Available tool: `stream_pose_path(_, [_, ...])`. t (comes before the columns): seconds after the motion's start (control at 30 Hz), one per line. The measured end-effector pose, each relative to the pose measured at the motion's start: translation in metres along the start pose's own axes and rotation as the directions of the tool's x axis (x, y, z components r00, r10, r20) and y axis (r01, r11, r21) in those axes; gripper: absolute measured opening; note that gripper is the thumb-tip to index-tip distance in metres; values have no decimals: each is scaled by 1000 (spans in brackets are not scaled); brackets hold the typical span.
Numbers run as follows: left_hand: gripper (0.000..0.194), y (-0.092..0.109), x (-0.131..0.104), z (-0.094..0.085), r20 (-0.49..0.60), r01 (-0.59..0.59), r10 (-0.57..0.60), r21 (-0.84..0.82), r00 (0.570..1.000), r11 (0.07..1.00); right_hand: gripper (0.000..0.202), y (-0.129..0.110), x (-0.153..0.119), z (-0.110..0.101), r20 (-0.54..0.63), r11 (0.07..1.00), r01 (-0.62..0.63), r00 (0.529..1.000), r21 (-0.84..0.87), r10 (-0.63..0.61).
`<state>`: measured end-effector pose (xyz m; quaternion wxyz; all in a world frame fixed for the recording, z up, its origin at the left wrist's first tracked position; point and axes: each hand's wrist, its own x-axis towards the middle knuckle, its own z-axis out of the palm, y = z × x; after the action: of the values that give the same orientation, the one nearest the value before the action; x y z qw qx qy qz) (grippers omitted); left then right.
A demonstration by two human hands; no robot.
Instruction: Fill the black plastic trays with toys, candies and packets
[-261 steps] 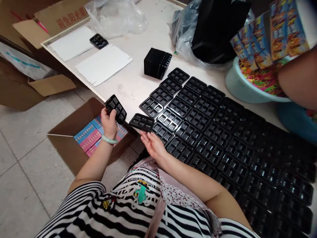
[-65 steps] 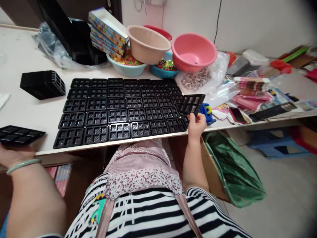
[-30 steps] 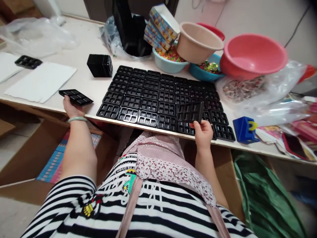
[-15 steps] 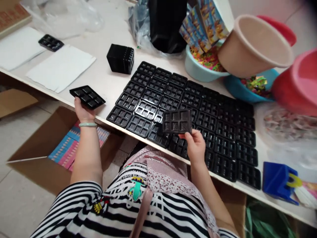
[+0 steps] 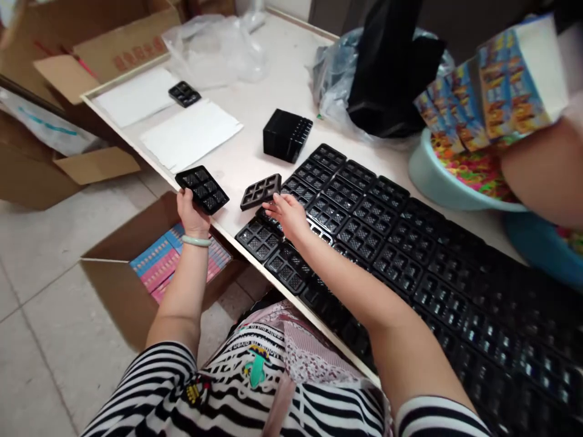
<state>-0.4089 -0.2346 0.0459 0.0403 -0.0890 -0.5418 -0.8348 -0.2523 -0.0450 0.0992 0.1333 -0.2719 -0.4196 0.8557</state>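
My left hand point(image 5: 194, 213) grips a black six-compartment plastic tray point(image 5: 202, 189), tilted over the table's front edge. In my right hand point(image 5: 288, 213) is another black tray point(image 5: 261, 192), pinched at its right end and held just above the white table top. The two held trays are apart, with a small gap between them. Beneath and beyond my right forearm, rows of the same black trays point(image 5: 364, 209) lie side by side. A stack of black trays point(image 5: 286, 135) rests on its side behind my right hand.
White sheets point(image 5: 191, 135) lie at the left, a single black tray point(image 5: 184, 93) beside them. A cardboard box point(image 5: 122, 243) of pink and blue packs stands below the edge. At the right are a light blue basin point(image 5: 437, 176) of colourful pieces and a black bag point(image 5: 387, 79).
My right hand has swung left with its tray, from over the front rows to near my left hand. The view has turned left.
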Motion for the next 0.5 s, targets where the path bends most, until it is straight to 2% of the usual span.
stream_pose_path(0.1, [50, 17, 7, -7, -136, -113, 109, -19, 985, 993, 25, 26, 22, 41, -14, 990, -99, 995, 102, 101])
stream_pose_path(0.17, [51, 22, 11, -14, -133, -136, 141, 44, 981, 990, 19, 47, 19, 56, -5, 966, -207, 978, 153, 210])
stream_pose_path(0.27, [53, 19, 13, -27, -87, -131, 142, 117, 986, 984, 17, 72, -3, 51, 125, 914, -388, 919, 116, 374])
stream_pose_path(0.33, [54, 14, 12, -34, -64, -106, 115, 131, 991, 986, 17, 77, -19, 39, 236, 902, -430, 874, -32, 425])
stream_pose_path(0.37, [55, 12, 11, -36, -60, -93, 101, 129, 993, 987, 16, 75, -23, 32, 263, 911, -388, 872, -142, 412])
stream_pose_path(0.4, [55, 10, 11, -37, -61, -84, 92, 124, 994, 989, 13, 71, -24, 28, 279, 917, -289, 889, -276, 364])
stream_pose_path(0.43, [56, 9, 12, -37, -68, -80, 89, 117, 994, 990, 12, 65, -21, 26, 300, 895, -133, 913, -425, 278])
stream_pose_path(0.47, [57, 8, 13, -36, -79, -84, 93, 111, 993, 990, 15, 59, -16, 26, 345, 818, 62, 923, -572, 171])
stream_pose_path(0.5, [58, 9, 15, -34, -91, -92, 101, 104, 991, 990, 21, 53, -7, 29, 424, 674, 265, 902, -690, 79])
